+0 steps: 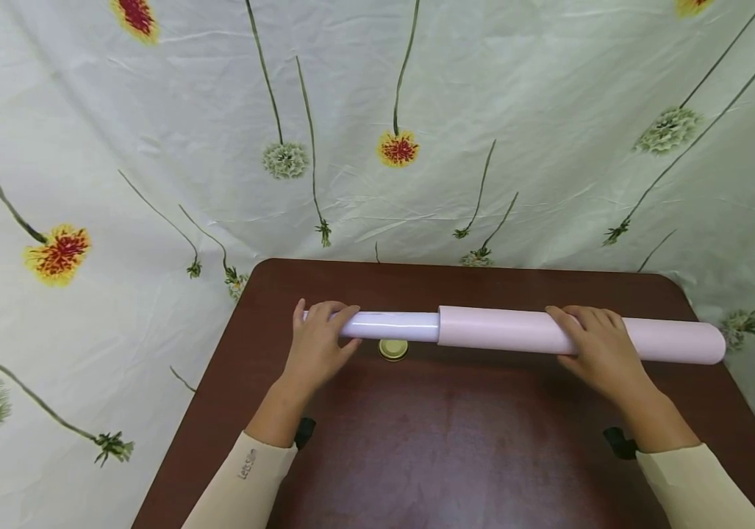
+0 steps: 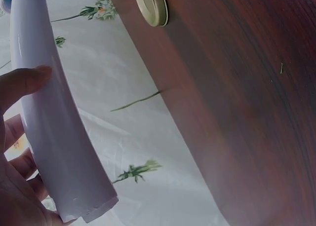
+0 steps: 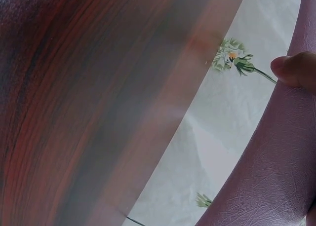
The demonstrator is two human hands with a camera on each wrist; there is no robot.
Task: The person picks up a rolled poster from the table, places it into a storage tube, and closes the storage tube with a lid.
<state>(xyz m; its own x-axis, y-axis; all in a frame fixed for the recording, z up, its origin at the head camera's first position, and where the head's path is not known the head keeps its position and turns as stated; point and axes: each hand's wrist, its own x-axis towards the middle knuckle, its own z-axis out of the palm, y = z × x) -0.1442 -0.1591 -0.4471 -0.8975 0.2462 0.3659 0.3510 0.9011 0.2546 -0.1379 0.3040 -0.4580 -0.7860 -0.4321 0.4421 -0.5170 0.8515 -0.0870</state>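
A pink roll (image 1: 496, 328) with a leather-like grain is held level above the table, and a thinner glossy white tube (image 1: 397, 326) sticks out of its left end. My left hand (image 1: 316, 342) grips the white tube near its far left end, thumb on the near side. In the left wrist view the white tube (image 2: 54, 107) ends in a slightly uneven edge. My right hand (image 1: 598, 353) grips the pink roll right of its middle. The right wrist view shows my thumb (image 3: 295, 70) against the grained pink surface (image 3: 266, 162). Whatever lies inside the pink roll is hidden.
A round gold-coloured lid (image 1: 393, 349) lies on the dark reddish-brown wooden table (image 1: 443, 433), just in front of the white tube. Behind and beside the table hangs a pale cloth (image 1: 536, 110) printed with flowers. The pink roll's right end reaches about the table's right edge.
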